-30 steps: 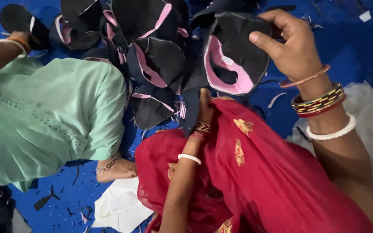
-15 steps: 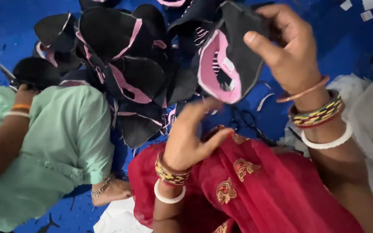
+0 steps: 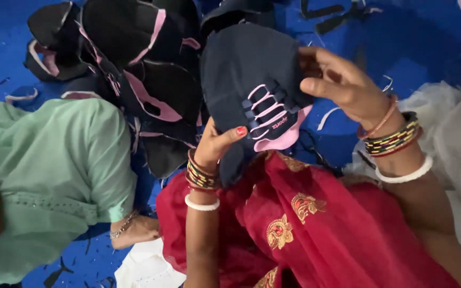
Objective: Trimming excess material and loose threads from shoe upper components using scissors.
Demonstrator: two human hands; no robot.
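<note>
Showing from the head view: one dark shoe upper held up in both hands, at the upper centre of the frame.
Held piece: a dark navy shoe upper point(image 3: 252, 80) with pink lacing loops and a pink lining edge is raised above the red cloth, in the upper middle of the picture.
Left hand: the left hand point(image 3: 217, 144) is seen below the piece, at centre frame; its grip is closed on the lower edge, with the thumb, nail painted red, pressed on the outer face.
Right hand: the right hand point(image 3: 342, 82) is placed at the right edge of the piece, upper right of centre; its grip is closed on that edge, the fingers curled over it.
Wrists: bangles are worn on both wrists, coloured and white.
Lap: a red cloth point(image 3: 316, 229) with gold motifs is spread across the lower centre and lower right.
Pile: a heap of black and pink shoe uppers point(image 3: 150, 90) is laid on the blue floor point(image 3: 422, 48), upper left of the held piece and just beside it.
Other person: a mint green garment point(image 3: 49, 176) is seen at the left of the frame, with a foot point(image 3: 137, 230) and anklet below it.
Scraps: small offcuts are scattered over the floor.
</note>
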